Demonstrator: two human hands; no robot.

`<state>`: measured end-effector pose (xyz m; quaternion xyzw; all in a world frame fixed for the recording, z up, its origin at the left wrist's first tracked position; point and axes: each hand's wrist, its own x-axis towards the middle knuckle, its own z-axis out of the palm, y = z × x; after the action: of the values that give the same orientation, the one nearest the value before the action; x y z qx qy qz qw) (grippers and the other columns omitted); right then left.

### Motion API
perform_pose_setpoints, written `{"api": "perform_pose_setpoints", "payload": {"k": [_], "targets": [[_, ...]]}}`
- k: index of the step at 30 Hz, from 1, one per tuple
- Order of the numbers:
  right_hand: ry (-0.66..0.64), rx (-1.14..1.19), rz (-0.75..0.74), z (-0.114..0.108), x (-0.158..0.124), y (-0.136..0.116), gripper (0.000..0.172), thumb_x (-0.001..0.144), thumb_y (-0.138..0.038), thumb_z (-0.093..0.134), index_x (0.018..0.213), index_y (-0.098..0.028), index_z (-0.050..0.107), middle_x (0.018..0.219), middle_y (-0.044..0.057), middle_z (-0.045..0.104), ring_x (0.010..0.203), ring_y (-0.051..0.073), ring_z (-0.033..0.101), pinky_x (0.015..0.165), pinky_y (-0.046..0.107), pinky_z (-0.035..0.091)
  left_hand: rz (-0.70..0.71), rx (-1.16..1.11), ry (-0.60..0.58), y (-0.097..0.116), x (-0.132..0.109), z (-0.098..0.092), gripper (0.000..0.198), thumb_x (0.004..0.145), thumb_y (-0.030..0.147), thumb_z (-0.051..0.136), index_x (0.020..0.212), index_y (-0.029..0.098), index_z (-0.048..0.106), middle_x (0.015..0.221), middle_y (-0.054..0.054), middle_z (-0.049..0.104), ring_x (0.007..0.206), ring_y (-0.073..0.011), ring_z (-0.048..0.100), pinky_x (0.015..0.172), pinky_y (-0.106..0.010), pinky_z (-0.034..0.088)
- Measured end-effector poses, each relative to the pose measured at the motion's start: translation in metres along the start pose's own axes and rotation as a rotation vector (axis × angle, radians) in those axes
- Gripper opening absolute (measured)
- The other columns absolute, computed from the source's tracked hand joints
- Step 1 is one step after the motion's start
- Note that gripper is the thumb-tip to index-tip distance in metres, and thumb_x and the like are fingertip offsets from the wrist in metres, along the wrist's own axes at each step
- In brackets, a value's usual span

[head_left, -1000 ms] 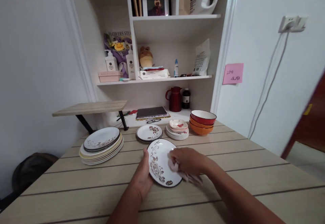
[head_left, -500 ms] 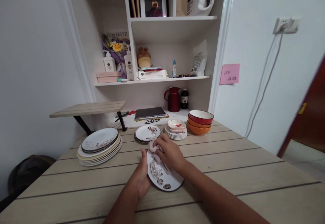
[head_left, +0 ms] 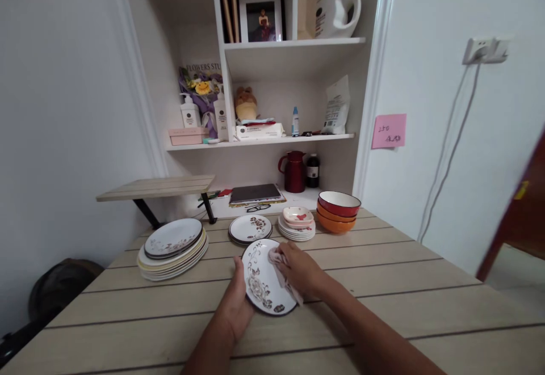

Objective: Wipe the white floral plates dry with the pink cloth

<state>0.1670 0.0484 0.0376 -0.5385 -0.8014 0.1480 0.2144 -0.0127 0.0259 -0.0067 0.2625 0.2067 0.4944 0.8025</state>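
Left hand [head_left: 239, 300] grips patterned plate [head_left: 263, 276] by its left rim.

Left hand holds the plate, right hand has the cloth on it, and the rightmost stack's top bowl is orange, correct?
No: the head view shows that top bowl red. The left hand holds the plate; the right hand has the cloth on it.
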Motion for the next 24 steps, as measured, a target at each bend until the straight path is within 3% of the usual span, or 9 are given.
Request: {"api": "perform_pose_setpoints", "payload": {"k": [3, 5, 7, 9, 13, 16, 20, 24], "targets": [[-0.121, 0.118, -0.122, -0.005, -0.008, -0.007, 0.055, 0.073, -0.028, 0.061, 0.125, -0.018, 0.047, 0.125, 0.012, 0.047, 0.109, 0.023, 0.051, 0.093, 0.034, 0.039, 0.022, -0.039, -0.062, -0.001, 0.000, 0.001, 0.071, 0.084, 0.063, 0.034, 0.135, 0.015, 0.046, 0.132, -0.015, 0.055, 0.131, -0.0269, 0.042, 0.114, -0.046, 0.020], [-0.246, 0.180, -0.199, -0.008, -0.015, -0.011, 0.083, 0.063, -0.027, 0.070, 0.138, -0.022, 0.036, 0.140, 0.012, 0.033, 0.121, 0.025, 0.044, 0.100, 0.034, 0.036, 0.015, -0.058, -0.096, 0.000, -0.001, 0.003, 0.070, 0.085, 0.062, 0.034, 0.135, 0.014, 0.045, 0.130, -0.016, 0.057, 0.130, -0.0276, 0.043, 0.113, -0.047, 0.022], [-0.344, 0.208, -0.253, -0.009, -0.021, -0.014, 0.097, 0.058, -0.019, 0.071, 0.144, -0.028, 0.026, 0.151, 0.010, 0.016, 0.130, 0.027, 0.036, 0.104, 0.034, 0.034, -0.008, -0.059, -0.101, 0.000, -0.002, 0.005, 0.070, 0.085, 0.061, 0.035, 0.135, 0.013, 0.045, 0.128, -0.017, 0.059, 0.128, -0.0284, 0.046, 0.111, -0.047, 0.025], [-0.361, 0.221, -0.305, -0.007, -0.024, -0.019, 0.095, 0.060, -0.010, 0.064, 0.144, -0.032, 0.026, 0.153, 0.008, 0.012, 0.132, 0.026, 0.034, 0.104, 0.033, 0.034, -0.029, -0.045, -0.066, 0.002, -0.004, 0.008, 0.070, 0.085, 0.061, 0.038, 0.134, 0.012, 0.046, 0.125, -0.017, 0.061, 0.125, -0.0289, 0.049, 0.110, -0.047, 0.028], [-0.192, 0.222, -0.355, 0.004, -0.019, -0.026, 0.078, 0.065, -0.005, 0.056, 0.137, -0.032, 0.042, 0.142, 0.007, 0.034, 0.126, 0.022, 0.042, 0.104, 0.032, 0.033, -0.064, -0.009, 0.000, 0.004, -0.008, 0.016, 0.070, 0.083, 0.063, 0.040, 0.133, 0.014, 0.047, 0.122, -0.017, 0.063, 0.119, -0.0295, 0.054, 0.106, -0.047, 0.033], [-0.035, 0.126, -0.235, 0.005, -0.010, -0.024, 0.061, 0.072, -0.014, 0.058, 0.130, -0.032, 0.051, 0.134, 0.007, 0.042, 0.117, 0.023, 0.049, 0.098, 0.033, 0.038, -0.099, 0.010, -0.005, 0.004, -0.008, 0.021, 0.071, 0.082, 0.064, 0.041, 0.134, 0.015, 0.046, 0.121, -0.016, 0.064, 0.119, -0.0289, 0.055, 0.106, -0.046, 0.032], [0.102, -0.095, -0.067, -0.006, -0.002, -0.010, 0.045, 0.081, -0.026, 0.054, 0.124, -0.039, 0.054, 0.129, 0.005, 0.048, 0.101, 0.023, 0.058, 0.078, 0.031, 0.043, -0.086, 0.030, -0.021, 0.002, -0.006, 0.017, 0.071, 0.083, 0.063, 0.041, 0.135, 0.015, 0.045, 0.123, -0.016, 0.063, 0.122, -0.0279, 0.052, 0.109, -0.045, 0.028], [0.051, -0.241, 0.030, -0.019, -0.002, 0.005, 0.036, 0.077, -0.024, 0.055, 0.112, -0.031, 0.060, 0.115, 0.004, 0.057, 0.089, 0.021, 0.060, 0.061, 0.027, 0.035, -0.038, 0.028, -0.050, 0.000, -0.004, 0.006, 0.071, 0.084, 0.062, 0.038, 0.136, 0.014, 0.044, 0.127, -0.016, 0.060, 0.126, -0.0275, 0.048, 0.111, -0.044, 0.025]]}}
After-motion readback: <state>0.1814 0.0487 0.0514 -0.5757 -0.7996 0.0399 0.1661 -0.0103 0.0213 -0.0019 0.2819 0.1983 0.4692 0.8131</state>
